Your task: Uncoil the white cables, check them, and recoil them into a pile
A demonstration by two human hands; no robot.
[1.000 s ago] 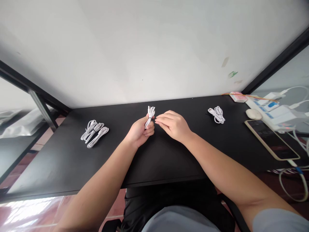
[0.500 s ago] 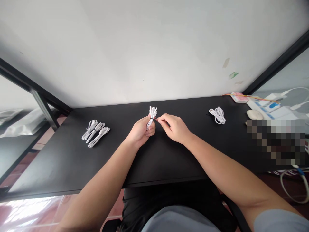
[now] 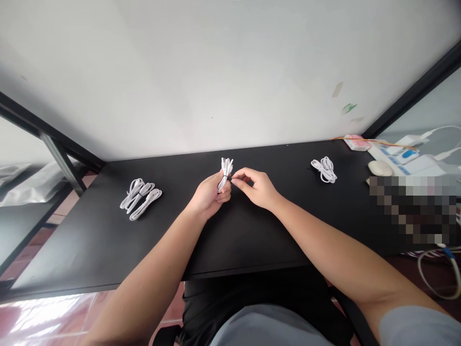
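My left hand [image 3: 211,194] is closed round a folded white USB cable [image 3: 226,168], holding it upright above the middle of the desk. A thin black twist tie [image 3: 230,179] runs round the bundle's middle. Just to the right, my right hand [image 3: 256,186] pinches the end of that tie between thumb and forefinger. Several coiled white cables [image 3: 145,205] lie together on the left of the desk. Another coiled white cable [image 3: 324,170], with a dark tie end, rests on the right.
The black desk [image 3: 248,240] runs up against a white wall [image 3: 216,86]. At the right end stand a power strip with plugs [image 3: 392,158], a white mouse [image 3: 380,168] and a pink-and-white box [image 3: 356,142]. Dark metal posts frame both sides.
My right fingers have shifted slightly and the forefinger is bent differently at the tie. My left hand keeps the cable almost in place. The view has moved a little.
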